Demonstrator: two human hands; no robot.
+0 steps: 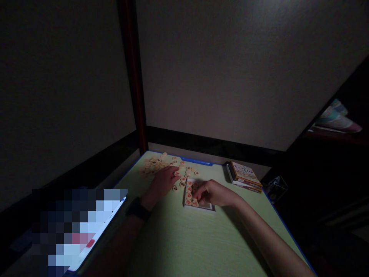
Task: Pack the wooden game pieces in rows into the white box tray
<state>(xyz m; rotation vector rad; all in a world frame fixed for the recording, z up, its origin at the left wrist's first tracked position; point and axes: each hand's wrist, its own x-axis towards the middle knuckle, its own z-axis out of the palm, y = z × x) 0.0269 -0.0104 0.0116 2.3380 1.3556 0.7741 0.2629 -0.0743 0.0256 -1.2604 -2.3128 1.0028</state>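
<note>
An open shallow box (199,208) lies on the table, with round wooden Chinese chess pieces (188,195) in red lettering lined up along its left side. My right hand (211,192) reaches into this box from the right. Its fingers are bent down and closed beside the lined-up pieces, and they hide whatever is between them. Over the loose pieces to the left of the box is my left hand (163,184), with a dark band on the wrist. A red-marked Chinese chess piece (177,174) shows between its thumb and fingers.
Many loose chess pieces (154,163) are scattered and heaped at the table's far left corner. Stacked boxes (244,175) stand at the far right edge. A lit, blurred-out screen (95,231) is at the left edge. Walls close off the back and left of the green table (173,242).
</note>
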